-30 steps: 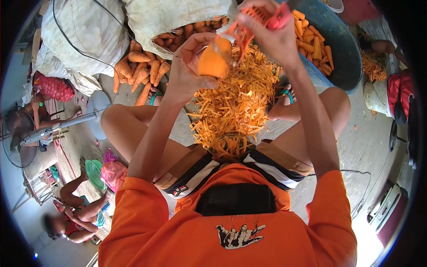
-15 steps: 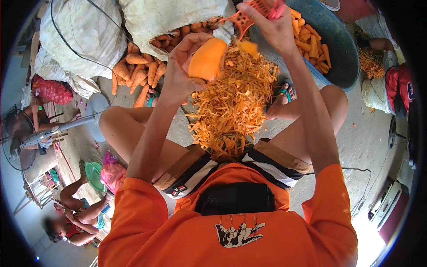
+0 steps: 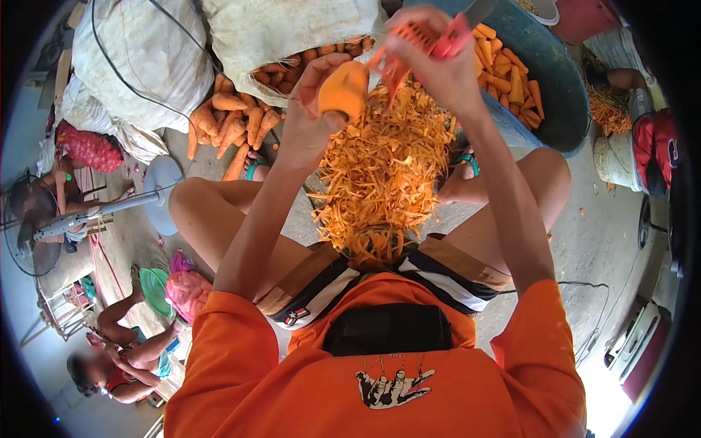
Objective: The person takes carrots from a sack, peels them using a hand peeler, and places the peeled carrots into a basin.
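Observation:
My left hand (image 3: 307, 109) is closed around a thick orange carrot (image 3: 343, 91), its peeled side turned up. Close beside the carrot, my right hand (image 3: 442, 69) grips a red slotted peeler (image 3: 398, 66), slightly blurred. A red handle with a grey blade (image 3: 478, 11) also shows at the right hand's far side; how it is held is partly hidden. Beneath both hands lies a long heap of carrot peelings (image 3: 380, 175), between my legs.
Unpeeled carrots (image 3: 230, 120) spill from a white sack (image 3: 285, 29) ahead on the left. A blue tub (image 3: 562, 95) with peeled carrots (image 3: 515, 80) stands ahead right. A fan (image 3: 33, 233) and a seated person (image 3: 124, 358) are at left.
The carrot has turned in my left hand, its end now facing more toward me. My right hand has come lower with the peeler, and the grey blade now shows beyond the red handle.

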`<state>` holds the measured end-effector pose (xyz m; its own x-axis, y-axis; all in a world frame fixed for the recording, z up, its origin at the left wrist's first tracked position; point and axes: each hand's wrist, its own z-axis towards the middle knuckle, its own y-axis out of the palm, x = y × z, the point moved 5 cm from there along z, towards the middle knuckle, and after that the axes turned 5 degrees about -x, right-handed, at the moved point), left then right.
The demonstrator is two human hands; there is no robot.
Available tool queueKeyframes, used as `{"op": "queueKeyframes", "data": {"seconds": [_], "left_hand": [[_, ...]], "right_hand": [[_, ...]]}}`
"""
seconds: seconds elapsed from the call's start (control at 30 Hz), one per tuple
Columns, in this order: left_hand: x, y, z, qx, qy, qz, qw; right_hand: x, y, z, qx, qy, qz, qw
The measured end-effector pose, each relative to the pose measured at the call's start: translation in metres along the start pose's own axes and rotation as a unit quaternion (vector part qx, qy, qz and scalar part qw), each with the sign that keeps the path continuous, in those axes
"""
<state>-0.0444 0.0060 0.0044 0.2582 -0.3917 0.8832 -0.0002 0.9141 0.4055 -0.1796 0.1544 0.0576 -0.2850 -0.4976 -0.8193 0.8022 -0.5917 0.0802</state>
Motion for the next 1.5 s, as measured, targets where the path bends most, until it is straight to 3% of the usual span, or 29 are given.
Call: {"op": "queueKeyframes", "data": {"seconds": [0.1, 0.2, 0.23, 0.27, 0.33, 0.37, 0.47, 0.5, 0.6, 0.7, 0.73, 0.77, 0.8, 0.87, 0.9, 1.0, 1.07, 1.13, 1.17, 1.33, 1.4, 1.5], "left_hand": [[-0.006, 0.0, -0.003, 0.003, -0.015, -0.004, 1.0], [-0.009, 0.001, -0.005, 0.007, -0.044, -0.023, 0.999], [-0.008, -0.001, -0.005, 0.017, -0.049, -0.033, 0.998], [-0.005, -0.002, -0.005, 0.015, -0.048, -0.031, 0.998], [0.004, 0.008, -0.006, -0.069, -0.049, 0.003, 0.996], [0.005, 0.008, -0.006, -0.055, -0.062, 0.015, 0.996], [-0.002, 0.0, -0.001, -0.007, -0.034, -0.001, 0.999], [-0.002, -0.001, 0.0, -0.004, -0.031, -0.002, 1.0], [-0.003, 0.003, -0.004, -0.042, -0.029, 0.001, 0.999], [-0.003, 0.01, -0.002, -0.084, -0.025, -0.044, 0.995], [-0.005, 0.007, 0.0, -0.057, -0.037, -0.038, 0.997], [-0.006, 0.003, 0.001, -0.027, -0.047, -0.032, 0.998], [-0.005, 0.004, 0.002, -0.023, -0.043, -0.031, 0.998], [-0.001, 0.006, 0.002, -0.026, -0.023, -0.011, 0.999], [-0.001, 0.005, 0.0, -0.025, -0.026, -0.011, 0.999], [-0.001, 0.012, -0.002, -0.083, -0.026, -0.038, 0.995], [0.001, 0.011, 0.0, -0.038, -0.013, -0.046, 0.998], [-0.001, 0.01, 0.001, -0.025, -0.007, -0.026, 0.999], [-0.001, 0.008, 0.002, -0.017, -0.005, -0.005, 1.0], [0.006, 0.017, -0.003, -0.079, -0.021, -0.017, 0.997], [0.006, 0.015, 0.002, -0.036, -0.023, -0.01, 0.999], [0.003, 0.009, 0.005, -0.008, 0.004, 0.012, 1.0]], "right_hand": [[-0.005, 0.019, -0.007, 0.01, 0.001, -0.134, 0.991], [0.007, 0.012, -0.001, -0.022, 0.09, -0.038, 0.995], [0.008, 0.005, 0.011, -0.016, -0.082, -0.169, 0.982], [0.015, -0.01, 0.005, -0.015, -0.085, -0.17, 0.982], [0.02, -0.029, 0.006, 0.044, 0.074, 0.013, 0.996], [0.03, -0.04, 0.009, 0.06, -0.021, -0.081, 0.995], [-0.01, 0.01, 0.003, -0.01, 0.005, 0.025, 1.0], [-0.006, 0.012, -0.008, 0.012, 0.052, -0.119, 0.991], [-0.004, 0.003, 0.001, -0.017, -0.016, -0.084, 0.996], [-0.001, -0.019, 0.004, 0.031, 0.006, -0.068, 0.997], [-0.005, -0.019, 0.008, 0.05, 0.005, -0.088, 0.995], [-0.007, -0.01, 0.005, 0.0, 0.026, -0.002, 1.0], [-0.009, 0.003, 0.002, -0.005, 0.025, -0.001, 1.0], [-0.014, 0.019, -0.005, 0.02, -0.041, -0.16, 0.986], [-0.005, 0.01, -0.005, -0.013, 0.018, -0.046, 0.999], [0.002, -0.021, 0.005, 0.037, 0.062, -0.034, 0.997], [-0.003, -0.019, 0.003, 0.106, -0.098, -0.012, 0.989], [-0.018, 0.014, -0.003, -0.008, 0.032, -0.018, 0.999], [-0.018, 0.018, -0.004, -0.012, -0.025, -0.132, 0.991], [0.003, -0.019, 0.003, 0.044, 0.035, -0.024, 0.998], [0.003, -0.018, 0.008, 0.014, -0.034, 0.031, 0.999], [-0.012, 0.011, 0.001, -0.014, -0.021, -0.029, 0.999]]}}
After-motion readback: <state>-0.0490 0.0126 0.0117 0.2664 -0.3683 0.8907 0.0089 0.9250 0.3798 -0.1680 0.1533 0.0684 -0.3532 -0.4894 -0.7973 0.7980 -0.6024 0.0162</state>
